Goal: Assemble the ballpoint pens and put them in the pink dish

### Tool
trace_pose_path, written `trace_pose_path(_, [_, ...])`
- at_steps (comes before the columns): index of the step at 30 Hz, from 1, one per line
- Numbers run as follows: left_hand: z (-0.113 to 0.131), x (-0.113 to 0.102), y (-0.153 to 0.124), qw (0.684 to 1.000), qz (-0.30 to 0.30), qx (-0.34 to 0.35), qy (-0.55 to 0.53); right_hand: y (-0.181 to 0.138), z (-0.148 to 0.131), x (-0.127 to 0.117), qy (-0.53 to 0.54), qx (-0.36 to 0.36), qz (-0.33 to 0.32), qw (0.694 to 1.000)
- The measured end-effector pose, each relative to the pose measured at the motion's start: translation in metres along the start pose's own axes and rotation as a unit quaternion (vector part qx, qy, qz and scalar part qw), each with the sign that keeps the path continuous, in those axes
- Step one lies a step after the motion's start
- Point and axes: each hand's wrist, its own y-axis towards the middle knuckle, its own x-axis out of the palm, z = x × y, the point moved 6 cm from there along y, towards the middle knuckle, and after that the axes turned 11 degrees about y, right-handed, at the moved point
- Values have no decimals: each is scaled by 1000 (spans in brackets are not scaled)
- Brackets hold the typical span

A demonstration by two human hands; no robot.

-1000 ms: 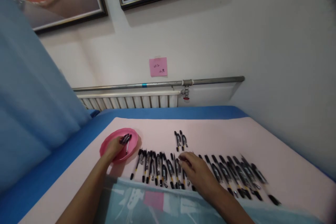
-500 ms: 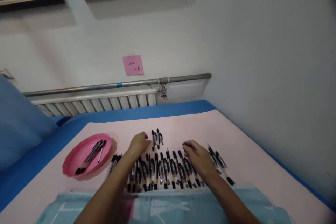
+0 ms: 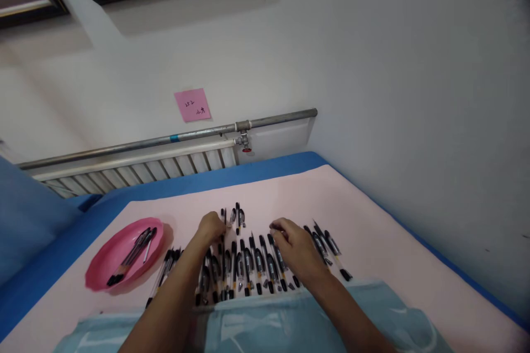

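My left hand (image 3: 211,228) is closed at the far end of the laid-out pen parts, its fingertips on a dark, slim pen barrel (image 3: 224,216). Right beside it lie another pen barrel (image 3: 237,218) and black pen caps (image 3: 242,216). My right hand (image 3: 296,248) hovers over the right part of the row, fingers curled and thumb against them. Whatever those fingers hold, if anything, is hidden. Below both hands runs a row of disassembled black pens (image 3: 248,270), with barrels, clip caps and small metal tips side by side. My left forearm covers part of it.
A pink dish (image 3: 93,273) at the left holds several pens and a white stick. More pen parts (image 3: 331,245) lie to the right of my right hand. Pale pink sheet (image 3: 372,253) covers the blue table, which meets the wall at the right.
My left hand has come onto the pen barrel at the far end and shifted it slightly left. The right hand stays over the row, its fingers more curled. The view has swung slightly right.
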Motion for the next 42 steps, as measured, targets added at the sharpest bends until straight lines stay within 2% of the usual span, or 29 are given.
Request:
trace_pose_path(3, [4,-12,-22,997,12,10,-77,-1,1,3,16,13,-1,1000])
trace_pose_path(5, [19,-11,-47,990,21,48,-132,-1,5,8,56,38,-9,998])
trace_pose_path(6, [29,-7,-62,983,21,76,-163,-1,7,12,84,51,-15,995])
trace_pose_path(8, [57,3,-96,947,8,178,-269,-1,12,19,132,72,-21,988])
trace_pose_path(10, [76,12,-121,930,4,236,-280,-1,17,23,161,89,-4,983])
trace_pose_path(12, [86,15,-130,926,-9,270,-262,-2,22,22,186,113,29,976])
trace_pose_path(15, [76,3,-107,955,2,255,-151,-2,27,20,274,162,68,946])
trace_pose_path(17, [53,-10,-73,987,39,153,-7,-2,28,19,321,181,75,927])
trace_pose_path(20, [25,-18,-26,996,39,66,52,-2,25,19,316,184,64,929])
trace_pose_path(22, [13,-14,-5,997,26,30,62,-3,23,20,298,174,50,937])
trace_pose_path(25, [5,-1,12,999,1,-6,47,-3,22,20,280,157,39,946])
trace_pose_path(28, [3,7,17,999,-27,-31,-9,-2,23,19,267,151,35,951])
trace_pose_path(31, [3,3,11,991,-53,-45,-111,-2,22,19,238,147,23,960])
trace_pose_path(34, [6,-8,-6,966,-69,-32,-245,-4,16,21,178,130,-10,975])
trace_pose_path(38, [15,-21,-42,914,-77,14,-398,-13,-1,33,96,69,-64,991])
trace_pose_path(40, [20,-21,-59,868,-87,26,-488,-18,-9,41,75,28,-91,993])
trace_pose_path(42, [27,-18,-72,799,-107,31,-591,-22,-14,47,63,-1,-107,992])
